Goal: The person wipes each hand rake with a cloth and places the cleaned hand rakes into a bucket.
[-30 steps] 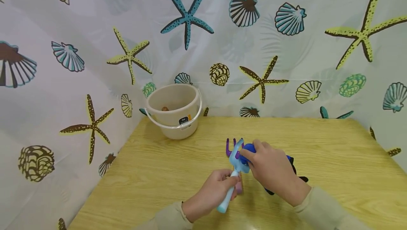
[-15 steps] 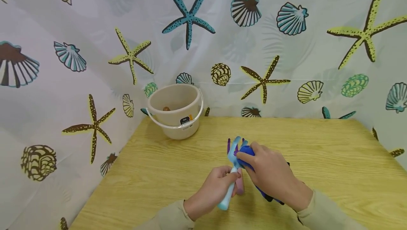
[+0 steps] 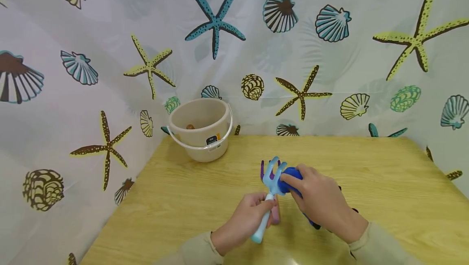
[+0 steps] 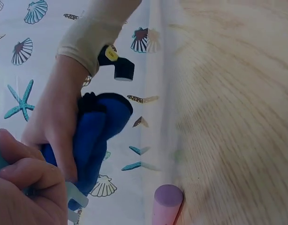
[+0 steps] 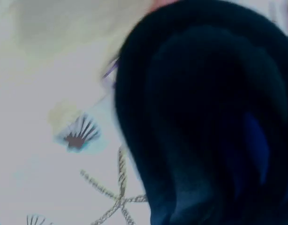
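My left hand (image 3: 249, 216) grips the handle of a light blue hand fork (image 3: 272, 183), its prongs pointing up and away. Pinched in my right hand (image 3: 318, 198) is a bunched blue cloth (image 3: 292, 175), which meets the right side of the fork's head. The left wrist view shows the cloth's black edging hanging from the right hand (image 4: 55, 117). Dark folds of the cloth (image 5: 205, 93) fill much of the right wrist view and hide the fingers there. Under the held fork lies a purple fork (image 3: 262, 171) with a pink handle (image 3: 276, 214), partly covered.
A beige bucket (image 3: 199, 136) with a clear handle stands at the table's back left, a small brown thing (image 3: 190, 126) inside. The wooden table (image 3: 176, 200) meets a hanging curtain (image 3: 253, 57) printed with shells and starfish at its back and sides.
The light blue fork has turned in my left hand, so its prongs now face the camera more fully. My right hand and the cloth have shifted slightly along the fork's head, ending slightly to the right.
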